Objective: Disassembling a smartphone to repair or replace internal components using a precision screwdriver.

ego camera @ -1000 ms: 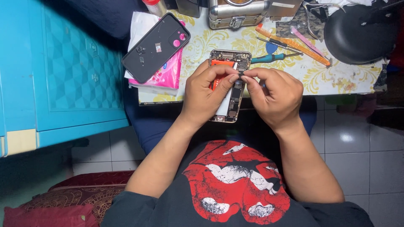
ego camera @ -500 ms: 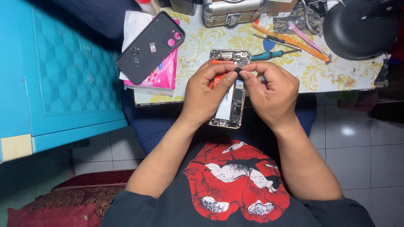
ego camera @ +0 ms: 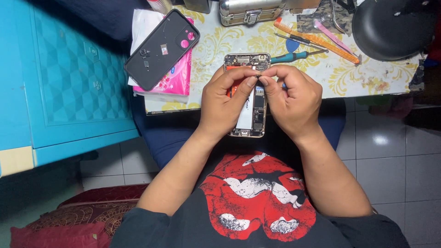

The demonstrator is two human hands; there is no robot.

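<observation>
An opened phone with its insides showing lies lengthwise under both hands at the near edge of a table. My left hand and my right hand meet above it, their fingertips pinched together on a tiny dark part over the phone's upper half. The part is too small to identify. A teal-handled screwdriver lies just beyond my right hand.
A black phone screen panel rests on a pink packet at the table's left. A metal case, an orange comb, a pink tool and a black round pan stand at the back. A turquoise cabinet is at left.
The view has shifted slightly. Both hands stay pinched together over the open phone, fingertips a little closer.
</observation>
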